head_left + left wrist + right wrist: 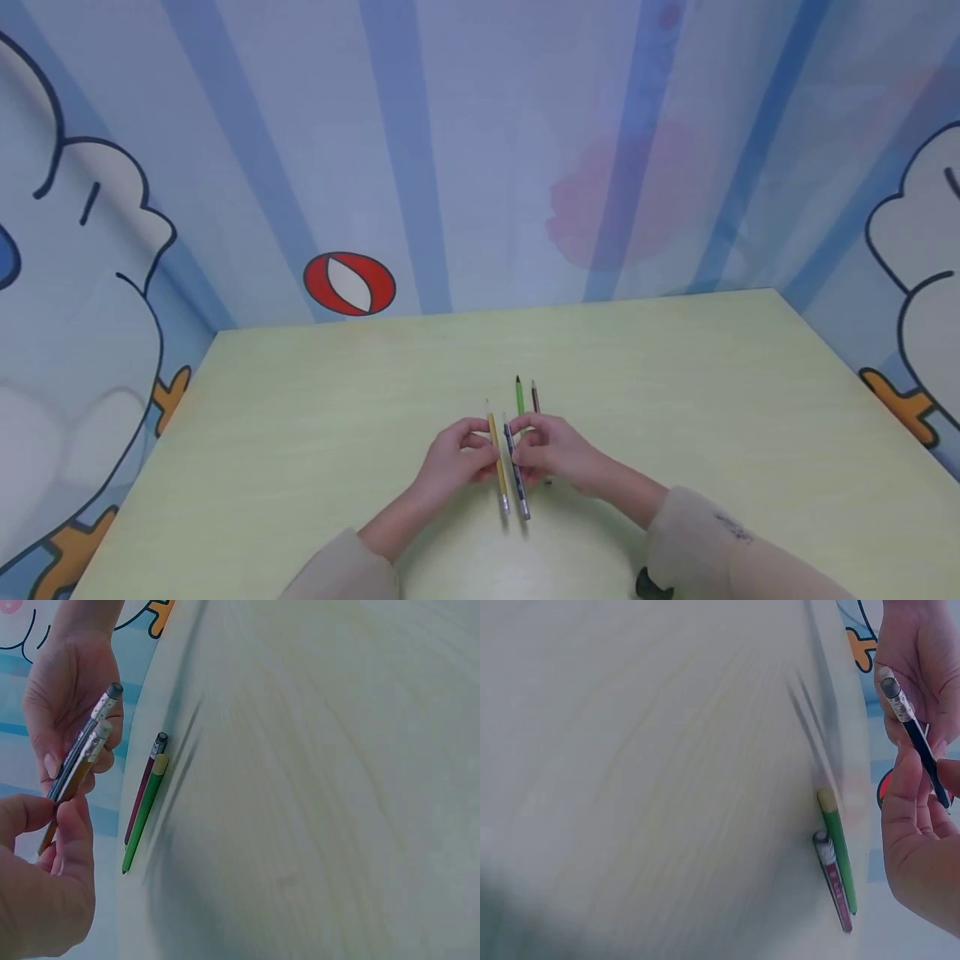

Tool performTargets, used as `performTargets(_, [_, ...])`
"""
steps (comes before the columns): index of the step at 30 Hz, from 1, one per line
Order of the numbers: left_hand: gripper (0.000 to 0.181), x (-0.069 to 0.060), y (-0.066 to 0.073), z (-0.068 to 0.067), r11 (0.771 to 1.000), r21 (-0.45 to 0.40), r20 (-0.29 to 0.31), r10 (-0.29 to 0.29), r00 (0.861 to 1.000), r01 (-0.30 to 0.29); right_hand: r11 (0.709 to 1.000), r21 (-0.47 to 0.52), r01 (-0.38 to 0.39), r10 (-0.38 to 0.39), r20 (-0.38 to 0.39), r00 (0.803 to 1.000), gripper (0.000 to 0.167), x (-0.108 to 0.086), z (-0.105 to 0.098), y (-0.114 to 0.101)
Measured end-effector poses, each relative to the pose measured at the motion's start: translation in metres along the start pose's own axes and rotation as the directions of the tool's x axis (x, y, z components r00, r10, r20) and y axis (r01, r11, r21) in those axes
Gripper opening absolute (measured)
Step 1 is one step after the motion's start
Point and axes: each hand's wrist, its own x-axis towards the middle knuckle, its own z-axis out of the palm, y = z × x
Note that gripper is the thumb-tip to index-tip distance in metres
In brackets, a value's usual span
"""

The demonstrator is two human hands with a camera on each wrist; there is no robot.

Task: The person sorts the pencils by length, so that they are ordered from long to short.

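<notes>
Head view, and I see the left hand [457,457] pinching a yellow pencil [502,490], the right hand [562,452] pinching a dark pencil [521,487], both up off the table [322,408], side by side, eraser ends toward the person! Partly behind the right hand, a green pencil [520,395] and a maroon pencil [536,397] lie close together.

Left grip [459,457] pinches yellow pencil [502,485], right grip [558,454] pinches dark patterned pencil [518,479], near each other, lower centre of frame. Green pencil [519,394] and maroon pencil [535,397] on counter [337,400], partly behind right grip. Striped blue backdrop [510,167] up top.
</notes>
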Motion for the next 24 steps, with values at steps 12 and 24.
performTargets(12, [0.034,0.033,0.01,0.028,0.999,0.029,0.011,0.023,1.0,-0.023,1.0,0.016,0.003,-0.003,-0.036,0.999,0.038,-0.025,-0.03,0.005])
performTargets(24, [0.036,0.058,0.019,0.058,0.992,0.128,-0.007,-0.005,1.0,0.006,1.0,0.013,0.004,-0.003,-0.116,0.993,0.044,-0.044,-0.062,0.012])
